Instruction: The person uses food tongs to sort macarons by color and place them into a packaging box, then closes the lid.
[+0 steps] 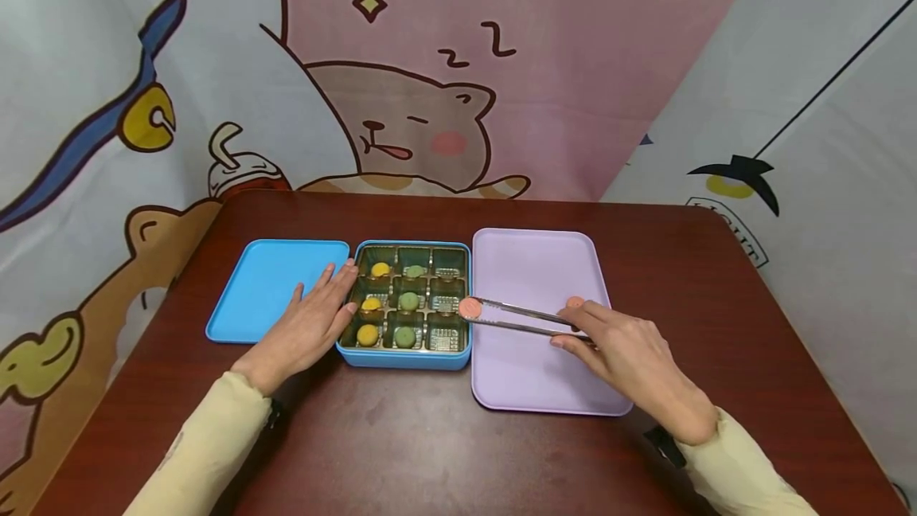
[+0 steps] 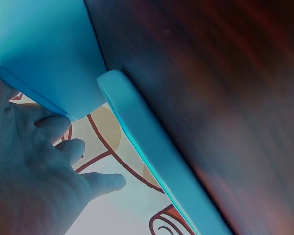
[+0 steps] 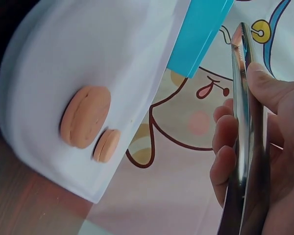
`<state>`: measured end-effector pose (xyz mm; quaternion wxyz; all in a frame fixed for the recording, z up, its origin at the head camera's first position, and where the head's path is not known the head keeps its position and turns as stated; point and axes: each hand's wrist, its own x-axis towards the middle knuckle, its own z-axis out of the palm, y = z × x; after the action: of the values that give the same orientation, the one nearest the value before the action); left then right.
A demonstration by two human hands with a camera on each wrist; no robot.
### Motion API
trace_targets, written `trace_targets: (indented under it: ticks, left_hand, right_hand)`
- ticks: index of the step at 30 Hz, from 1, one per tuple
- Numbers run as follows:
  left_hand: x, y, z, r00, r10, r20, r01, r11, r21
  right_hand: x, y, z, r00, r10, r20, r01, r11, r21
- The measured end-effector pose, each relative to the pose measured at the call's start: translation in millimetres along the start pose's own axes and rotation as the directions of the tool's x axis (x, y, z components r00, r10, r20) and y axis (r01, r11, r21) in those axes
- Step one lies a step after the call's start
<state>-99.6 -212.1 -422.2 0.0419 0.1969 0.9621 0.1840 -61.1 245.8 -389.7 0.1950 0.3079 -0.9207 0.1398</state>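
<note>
My right hand (image 1: pixel 630 353) grips metal tongs (image 1: pixel 530 312). Their tips pinch an orange-pink macaron (image 1: pixel 470 308) at the right rim of a blue box (image 1: pixel 401 360), above the border with the lilac tray (image 1: pixel 537 261). Inside the box, a gold divided insert holds yellow macarons (image 1: pixel 368 334) in the left column and green macarons (image 1: pixel 405 337) in the middle one. My left hand (image 1: pixel 311 329) rests with extended fingers against the box's left side. Two orange-pink macarons (image 3: pixel 85 117) lie on the tray in the right wrist view; my right hand partly hides them in the head view.
A flat blue lid or tray (image 1: pixel 258 285) lies left of the box, partly under my left hand. Everything stands on a dark reddish-brown table (image 1: pixel 401 436). Behind it hangs a cloth (image 1: pixel 573 62) printed with cartoon animals.
</note>
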Motion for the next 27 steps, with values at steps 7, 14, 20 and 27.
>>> trace_targets:
  ticks: [7, 14, 20, 27]
  left_hand:
    - [-0.6, 1.2, 1.4, 1.0, -0.004, 0.008, 0.004, 1.0, -0.002]
    - [0.7, 0.9, 2.2, 1.0, -0.007, 0.004, 0.007, 1.0, -0.001]
    - [0.4, 1.1, 1.1, 1.0, -0.008, 0.01, 0.008, 1.0, -0.001]
    - [-0.2, 1.5, -1.2, 1.0, -0.01, 0.008, 0.01, 1.0, -0.003]
  right_hand:
    - [3.7, -4.7, 3.9, 0.998, -0.059, 0.022, 0.059, 0.998, 0.002]
    - [8.0, -6.8, 8.7, 0.995, -0.097, 0.025, 0.097, 0.995, 0.005]
    - [12.0, -9.4, 7.9, 0.992, -0.107, 0.061, 0.108, 0.994, -0.011]
    - [17.9, -12.2, 5.4, 0.99, -0.109, 0.085, 0.111, 0.994, -0.019]
